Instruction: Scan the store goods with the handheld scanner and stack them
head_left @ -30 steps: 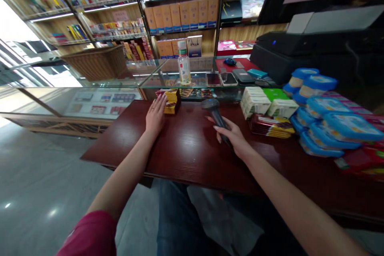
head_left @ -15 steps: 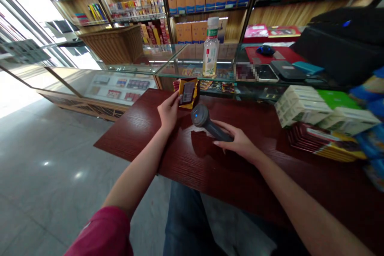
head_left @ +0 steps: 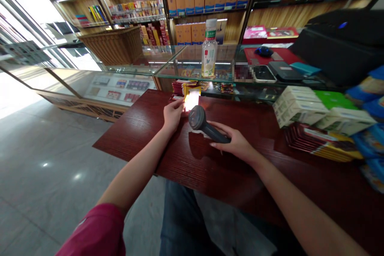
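My left hand pinches a small yellow packet and holds it upright above the dark red wooden counter. The packet's face glows white under a bright light. My right hand grips the handle of a grey handheld barcode scanner, whose round head sits right beside the packet, aimed at it. Behind the packet lies a low stack of red and yellow packets at the counter's far edge.
A glass display case runs behind the counter with a clear bottle, phones and a red mat on top. White and green boxes, flat red packs and blue tubs crowd the right. Shelves of boxed goods line the back wall.
My left hand lifted a yellow packet off the stack and turned it up. My right hand swung the scanner head over to it, and the packet's face now glows with light.
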Tool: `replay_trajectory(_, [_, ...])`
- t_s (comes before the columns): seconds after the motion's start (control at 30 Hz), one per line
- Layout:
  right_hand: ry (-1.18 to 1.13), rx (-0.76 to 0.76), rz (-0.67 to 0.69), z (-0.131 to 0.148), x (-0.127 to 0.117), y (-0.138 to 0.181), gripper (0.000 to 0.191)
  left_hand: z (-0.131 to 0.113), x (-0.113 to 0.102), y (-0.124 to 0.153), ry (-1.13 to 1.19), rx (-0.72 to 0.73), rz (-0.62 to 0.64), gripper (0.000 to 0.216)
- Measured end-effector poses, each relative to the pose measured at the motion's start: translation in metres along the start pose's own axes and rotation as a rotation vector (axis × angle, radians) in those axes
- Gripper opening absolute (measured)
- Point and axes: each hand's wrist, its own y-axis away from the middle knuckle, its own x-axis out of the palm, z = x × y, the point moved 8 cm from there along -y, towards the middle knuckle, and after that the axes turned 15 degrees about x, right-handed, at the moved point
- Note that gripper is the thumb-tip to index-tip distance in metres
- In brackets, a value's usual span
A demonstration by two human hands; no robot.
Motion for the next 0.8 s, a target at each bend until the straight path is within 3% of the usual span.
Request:
replay_trajectory(0.17, [-0.020,-0.001,-0.001,0.001,-0.001,0.001,0.073,-0.002,-0.002,0.000,-0.035,0.004,-0.005,0.031])
replay_trajectory(0.3, [-0.065,0.030,-0.082,-0.004,-0.014,0.012,0.077,-0.008,-0.005,0.002,-0.074,0.058,0.015,0.033])
replay_trajectory(0.47, [-0.169,0.051,-0.222,-0.014,-0.047,0.065,0.073,-0.028,0.015,0.013,-0.121,0.123,0.079,0.033])
replay_trajectory(0.57, [-0.201,0.044,-0.376,-0.019,-0.077,0.119,0.071,-0.059,0.058,0.027,-0.126,0.206,0.201,0.027])
replay_trajectory(0.7, [-0.215,0.031,-0.597,-0.028,-0.113,0.199,0.070,-0.118,0.141,0.058,-0.093,0.366,0.388,0.024])
replay_trajectory(0.8, [-0.240,-0.006,-0.726,-0.035,-0.128,0.248,0.067,-0.163,0.207,0.085,-0.179,0.585,0.544,0.031])
